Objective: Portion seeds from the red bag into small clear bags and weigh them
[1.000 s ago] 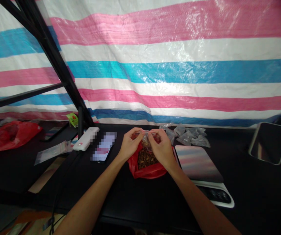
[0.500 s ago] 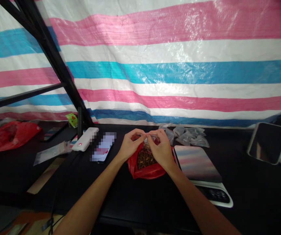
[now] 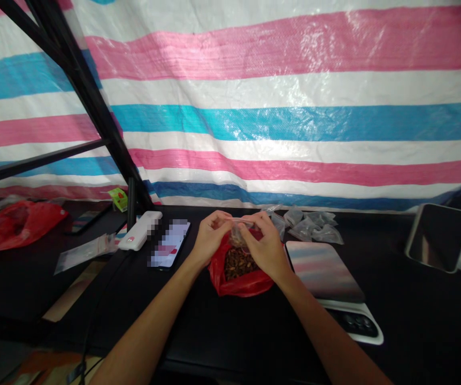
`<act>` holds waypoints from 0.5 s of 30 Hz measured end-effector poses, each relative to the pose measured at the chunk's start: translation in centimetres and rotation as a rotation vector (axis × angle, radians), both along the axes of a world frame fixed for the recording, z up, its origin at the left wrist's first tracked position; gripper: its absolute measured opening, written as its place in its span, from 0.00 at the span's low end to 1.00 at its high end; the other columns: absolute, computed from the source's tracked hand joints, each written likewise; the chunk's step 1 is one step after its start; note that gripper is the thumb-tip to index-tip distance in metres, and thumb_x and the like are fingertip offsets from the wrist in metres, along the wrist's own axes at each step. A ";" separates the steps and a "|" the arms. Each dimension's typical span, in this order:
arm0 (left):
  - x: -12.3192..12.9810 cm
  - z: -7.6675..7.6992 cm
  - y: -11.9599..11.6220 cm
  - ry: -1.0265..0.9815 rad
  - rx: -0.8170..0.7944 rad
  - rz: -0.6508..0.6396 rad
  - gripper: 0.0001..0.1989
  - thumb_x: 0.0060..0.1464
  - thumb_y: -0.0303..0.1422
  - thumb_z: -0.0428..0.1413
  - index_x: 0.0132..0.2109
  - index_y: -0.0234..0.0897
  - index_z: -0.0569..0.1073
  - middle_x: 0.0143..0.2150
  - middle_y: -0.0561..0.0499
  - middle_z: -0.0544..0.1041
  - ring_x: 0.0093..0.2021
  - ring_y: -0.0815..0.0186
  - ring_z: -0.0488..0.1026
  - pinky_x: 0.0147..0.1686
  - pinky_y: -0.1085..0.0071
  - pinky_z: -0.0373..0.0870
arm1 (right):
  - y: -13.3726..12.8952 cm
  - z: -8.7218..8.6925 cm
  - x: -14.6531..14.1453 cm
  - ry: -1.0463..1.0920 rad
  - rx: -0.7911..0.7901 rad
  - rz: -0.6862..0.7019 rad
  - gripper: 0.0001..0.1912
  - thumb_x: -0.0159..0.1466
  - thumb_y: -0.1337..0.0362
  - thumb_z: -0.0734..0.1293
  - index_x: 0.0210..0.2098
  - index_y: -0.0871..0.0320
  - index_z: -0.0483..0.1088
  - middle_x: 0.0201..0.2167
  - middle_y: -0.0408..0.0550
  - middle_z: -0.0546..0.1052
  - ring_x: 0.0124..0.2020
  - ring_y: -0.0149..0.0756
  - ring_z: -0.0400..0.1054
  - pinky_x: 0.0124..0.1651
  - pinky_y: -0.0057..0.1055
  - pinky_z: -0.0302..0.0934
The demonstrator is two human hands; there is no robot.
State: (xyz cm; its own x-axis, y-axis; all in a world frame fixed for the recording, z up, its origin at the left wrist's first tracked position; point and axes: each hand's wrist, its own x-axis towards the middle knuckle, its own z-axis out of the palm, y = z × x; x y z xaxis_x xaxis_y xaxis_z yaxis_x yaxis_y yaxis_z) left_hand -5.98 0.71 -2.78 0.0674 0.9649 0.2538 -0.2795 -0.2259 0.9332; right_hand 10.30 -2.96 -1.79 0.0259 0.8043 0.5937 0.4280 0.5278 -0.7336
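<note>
My forearms (image 3: pixel 156 315) slant inward from the near edge of the bench (image 3: pixel 222 337). Over a red bag (image 3: pixel 243 289) of brown pieces (image 3: pixel 239 264), my left hand (image 3: pixel 209 236) and right hand (image 3: pixel 267 243) pinch a small clear bag (image 3: pixel 237 236) by its top; I judge I'm working its mouth (sealing or opening, I can't tell), next needing even pressure. Clear pouches (image 3: pixel 314 224) lie near the far edge.

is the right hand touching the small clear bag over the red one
Touching: the head view shows the right hand pinching the top edge of the clear bag between thumb and fingers, with no gap.
</note>
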 end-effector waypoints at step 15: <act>-4.2 -4.5 4.1 0.546 0.052 0.427 0.26 0.61 0.42 0.60 0.62 0.34 0.72 0.51 0.37 0.81 0.53 0.52 0.77 0.56 0.54 0.71 | 1.4 -1.7 5.8 -0.807 -0.510 -0.618 0.22 0.73 0.55 0.61 0.51 0.62 0.80 0.47 0.64 0.81 0.54 0.62 0.71 0.57 0.54 0.58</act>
